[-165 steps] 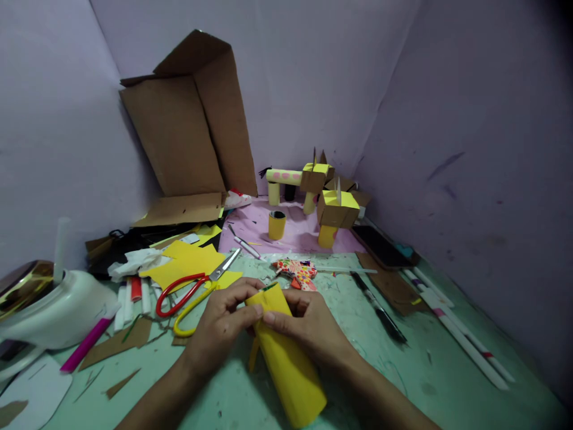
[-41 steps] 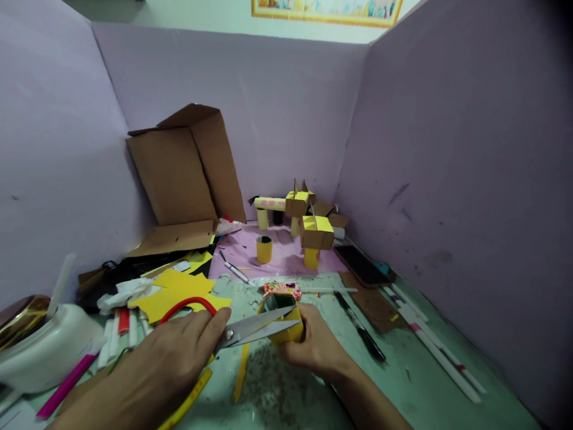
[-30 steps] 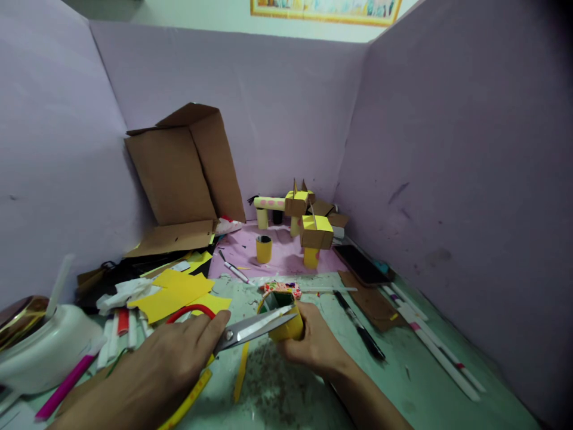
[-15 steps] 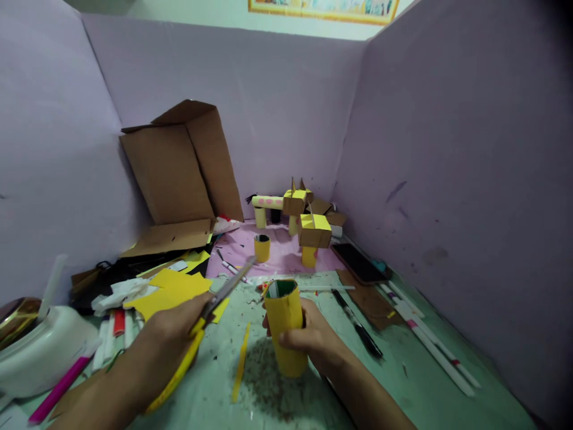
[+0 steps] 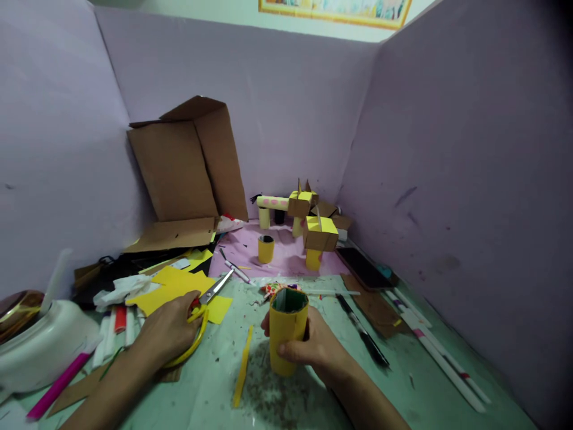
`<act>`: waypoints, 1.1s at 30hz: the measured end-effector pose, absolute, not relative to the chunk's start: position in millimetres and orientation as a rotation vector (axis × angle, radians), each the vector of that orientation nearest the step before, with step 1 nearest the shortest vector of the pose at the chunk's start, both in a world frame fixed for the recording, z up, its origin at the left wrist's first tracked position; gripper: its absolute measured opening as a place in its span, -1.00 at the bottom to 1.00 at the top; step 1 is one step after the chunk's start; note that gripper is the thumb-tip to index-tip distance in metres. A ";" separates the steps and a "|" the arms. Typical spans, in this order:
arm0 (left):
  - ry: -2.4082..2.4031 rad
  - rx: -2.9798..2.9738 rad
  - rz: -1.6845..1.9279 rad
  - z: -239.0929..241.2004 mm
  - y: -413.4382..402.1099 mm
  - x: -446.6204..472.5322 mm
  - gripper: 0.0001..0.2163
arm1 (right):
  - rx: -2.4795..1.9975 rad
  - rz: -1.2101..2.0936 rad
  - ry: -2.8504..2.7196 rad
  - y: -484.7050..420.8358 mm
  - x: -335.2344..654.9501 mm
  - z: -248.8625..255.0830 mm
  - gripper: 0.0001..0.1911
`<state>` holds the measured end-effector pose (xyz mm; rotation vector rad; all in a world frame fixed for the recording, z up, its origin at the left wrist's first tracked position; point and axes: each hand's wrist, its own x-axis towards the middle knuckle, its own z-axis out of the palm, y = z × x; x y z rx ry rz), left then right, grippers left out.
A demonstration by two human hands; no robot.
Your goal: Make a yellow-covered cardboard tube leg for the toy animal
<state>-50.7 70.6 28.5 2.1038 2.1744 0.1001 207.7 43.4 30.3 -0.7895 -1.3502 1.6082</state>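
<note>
My left hand is closed around the yellow handles of a pair of scissors, whose blades lean toward the upper right near yellow paper sheets. With my right hand I grip a yellow paper-covered tube, upright, its dark green inside visible at the open top. A narrow yellow strip lies on the table between my hands. Farther back stand a short yellow tube and a yellow-topped cardboard box piece on a yellow tube.
A large cardboard piece leans at the back left. To the right lie a phone, a black pen, brown scraps and long white sticks. A white pot and markers are at the left. Lilac walls surround the table.
My left hand has lowered the scissors toward the table beside the yellow paper. The tube in my right hand has become more upright. The whole view has shifted slightly.
</note>
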 end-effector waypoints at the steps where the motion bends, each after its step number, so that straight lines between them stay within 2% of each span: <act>1: 2.188 2.101 0.101 28.1 70.3 -51.1 -0.60 | -0.805 1.597 -1.376 43.0 206.9 31.3 -0.67; 8: 2.293 2.142 0.241 33.3 59.5 -46.5 -0.54 | -0.884 1.493 -1.414 38.4 197.8 25.6 -0.59; 10: 2.138 2.167 0.451 37.3 52.0 -35.4 -0.51 | -0.878 1.457 -1.419 36.2 195.2 21.4 -0.59; 12: 1.775 2.087 0.711 40.1 42.5 -17.5 -0.48 | -0.857 1.407 -1.426 34.2 193.3 17.4 -0.60; 15: 1.307 1.925 0.829 39.1 28.9 14.6 -0.43 | -0.834 1.286 -1.468 32.9 191.7 12.8 -0.58; 21: 1.182 1.833 0.845 25.3 22.3 47.4 -0.56 | -0.910 1.052 -1.699 32.5 186.3 2.6 -0.49; 25: 1.185 1.801 0.848 17.0 24.7 46.3 -0.57 | -0.914 1.058 -1.719 30.2 183.8 -0.4 -0.40; 30: 1.184 1.738 0.909 23.4 26.4 43.8 -0.55 | -0.797 1.218 -1.725 31.2 192.0 15.4 -0.17; 33: 1.118 1.650 0.938 34.2 25.2 41.8 -0.55 | -0.717 1.396 -1.606 36.7 200.5 28.4 -0.21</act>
